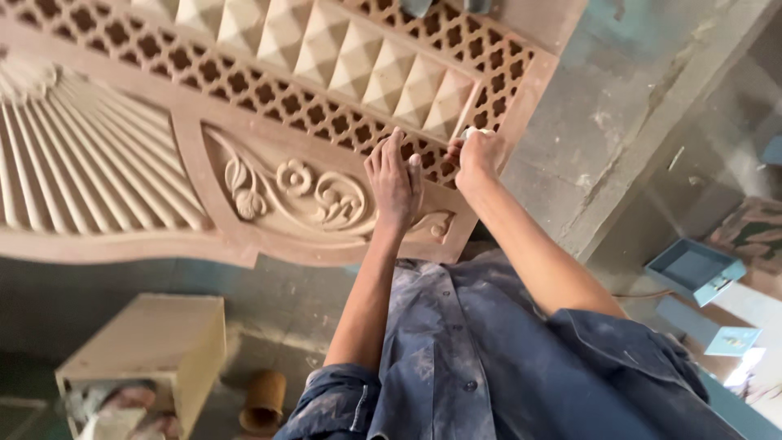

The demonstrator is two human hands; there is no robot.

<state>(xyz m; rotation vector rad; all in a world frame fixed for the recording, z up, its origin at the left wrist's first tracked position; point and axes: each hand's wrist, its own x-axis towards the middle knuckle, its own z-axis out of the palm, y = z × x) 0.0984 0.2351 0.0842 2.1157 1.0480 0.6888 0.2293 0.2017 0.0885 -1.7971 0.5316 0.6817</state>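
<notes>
A: What fills most of the view?

B: A large carved wooden panel [244,122], pale brown, spanning the upper left. It carries a fan of long ribs on its left, a floral scroll relief [297,191] in the middle, a band of lattice fretwork [269,90] above that, and rows of raised pyramid blocks [358,57] at the top.

A: And below it?

B: The person's dusty blue shirt [489,358], sleeves rolled up, takes up the lower middle. A pale wooden box [155,342] stands on the grey floor at lower left, with a small brown cylinder [265,399] just beside it. A blue open box [692,269] lies at the right.

A: Where are the hands?

B: Both are at the panel's lower right corner, close together. The left hand [395,179] lies flat on the wood, fingers stretched out and nearly together, tips at the lattice edge, gripping nothing. The right hand [476,155] is curled closed around a small pale object [472,131], pressed to the lattice by the frame; only its top shows above the knuckles, so I cannot tell what it is.
</notes>
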